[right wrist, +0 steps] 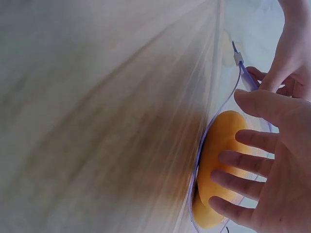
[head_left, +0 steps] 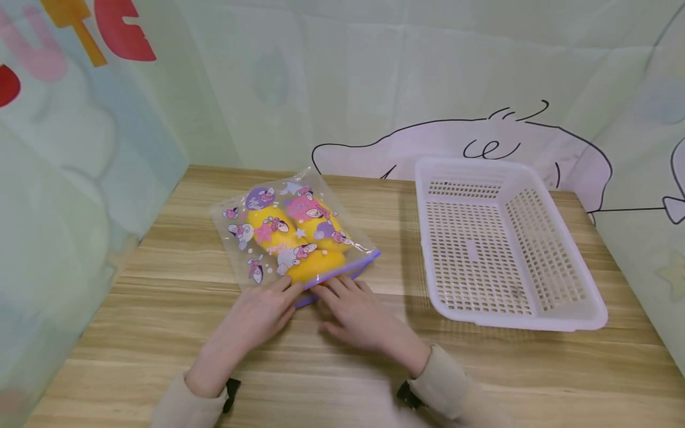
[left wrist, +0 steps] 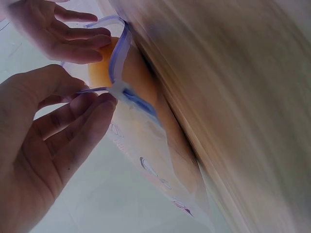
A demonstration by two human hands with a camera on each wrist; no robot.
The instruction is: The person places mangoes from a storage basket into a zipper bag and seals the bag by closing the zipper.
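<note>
A clear zip bag (head_left: 238, 252) printed with pink and purple cartoon figures lies on the table, its purple-edged mouth toward me. Inside are three smooth, oblong yellow things (head_left: 319, 266) that look like fruit; their exact kind is unclear. My left hand (head_left: 267, 309) pinches the rim of the mouth between thumb and fingers, close to the whitish zip slider (left wrist: 118, 90). At the mouth's other part, my right hand (head_left: 355, 312) has its fingers extended and spread over the opening, beside the nearest yellow thing (right wrist: 221, 141). The mouth gapes in both wrist views.
A white perforated plastic basket (head_left: 436, 279) stands on the right of the wooden table (head_left: 176, 261), with nothing seen in it. Behind and at the sides hangs a pale printed cloth (head_left: 353, 77) that meets the table edges.
</note>
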